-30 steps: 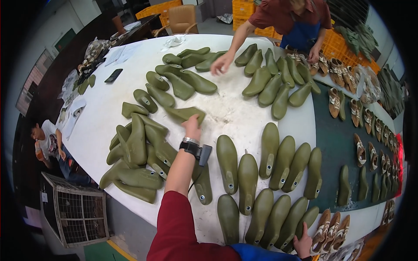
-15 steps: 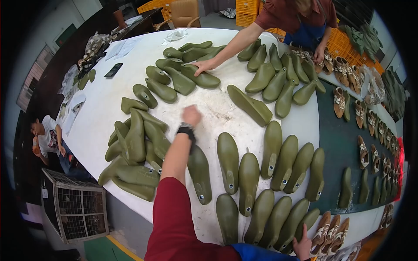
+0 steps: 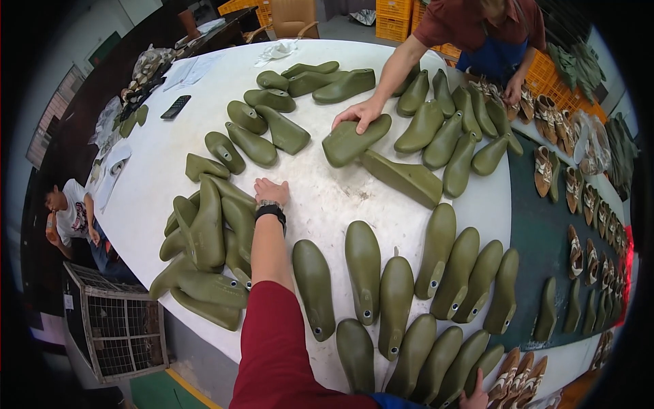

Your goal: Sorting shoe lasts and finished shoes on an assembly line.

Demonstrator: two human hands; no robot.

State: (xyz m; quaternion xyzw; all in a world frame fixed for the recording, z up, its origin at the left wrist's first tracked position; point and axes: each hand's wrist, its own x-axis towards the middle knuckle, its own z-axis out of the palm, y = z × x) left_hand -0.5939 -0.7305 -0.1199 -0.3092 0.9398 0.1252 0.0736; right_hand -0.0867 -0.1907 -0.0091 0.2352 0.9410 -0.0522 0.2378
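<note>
My left hand [image 3: 271, 192] is open, fingers spread, over the white table beside a heap of olive-green shoe lasts [image 3: 208, 225]. A dark band circles its wrist. At the lower edge, my right hand [image 3: 475, 397] shows only in part, with a finger stretched against the outermost shoe last [image 3: 485, 367] of the near row. Its palm is cut off. Between my arms, several lasts [image 3: 397, 300] lie in rows, heels toward me. Across the table a co-worker's hand [image 3: 361, 117] grips another last [image 3: 351, 144], beside a last lying on its side [image 3: 402, 178].
More lasts lie at the far left and far right of the white table [image 3: 184, 136]. A dark green surface [image 3: 528, 238] on the right carries brown-and-white shoes [image 3: 543, 170] and lasts. A wire crate [image 3: 122, 327] stands at lower left; another person [image 3: 75, 211] sits beyond it.
My left hand has moved left toward the heap, its fingers now spread. The co-worker has carried a last rightward from the far group. My right hand has sunk toward the lower edge.
</note>
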